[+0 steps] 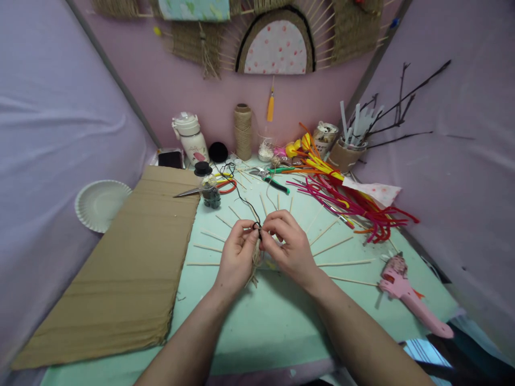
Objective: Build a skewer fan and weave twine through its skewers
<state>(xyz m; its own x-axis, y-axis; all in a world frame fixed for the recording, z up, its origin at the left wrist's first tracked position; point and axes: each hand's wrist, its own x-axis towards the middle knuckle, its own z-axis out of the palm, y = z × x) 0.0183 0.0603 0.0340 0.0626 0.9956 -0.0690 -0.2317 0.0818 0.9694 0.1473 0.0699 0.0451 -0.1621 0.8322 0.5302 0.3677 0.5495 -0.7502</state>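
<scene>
- Right of the cardboard [120, 268], the left hand [238, 249] and right hand [287, 244] partly hide the twine bundle [255, 259] and black cord [253, 207]; whether these are knotted is too small to tell.
- There too, the hands cover the sticks' [344, 263] inner ends.
- Beyond the cardboard, the top edge crops the blue cloth [194, 9].

left forearm [187, 335] + right forearm [358, 327] bare, in from near side, converging far | left hand [238, 253]: fingers curled, thumb pinching | right hand [293, 247]: pinching too, knuckles up, just beside the left
</scene>
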